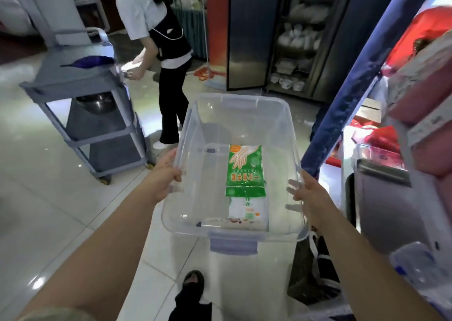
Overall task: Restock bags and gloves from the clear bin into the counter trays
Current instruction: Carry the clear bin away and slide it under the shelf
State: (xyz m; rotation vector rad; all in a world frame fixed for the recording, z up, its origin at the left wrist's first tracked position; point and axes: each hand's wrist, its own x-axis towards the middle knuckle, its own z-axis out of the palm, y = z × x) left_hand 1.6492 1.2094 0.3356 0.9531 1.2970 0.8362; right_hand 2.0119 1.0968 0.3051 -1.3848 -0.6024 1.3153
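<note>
I carry a clear plastic bin (195, 115) in front of me above the tiled floor. My left hand (166, 174) grips its left rim and my right hand (308, 193) grips its right rim. Inside, on the bottom, lies a green packet of disposable gloves (245, 169), and under its near end a white packet (247, 210). The rest of the bin's floor looks bare. No counter trays are in view.
A grey service cart (80, 105) stands at the left, and a person (159, 46) bends beside it. Blue-draped shelving (354, 81) with red items rises at the right. A steel cabinet (247, 34) with white dishes stands ahead. My foot (193, 281) is on the tiles below.
</note>
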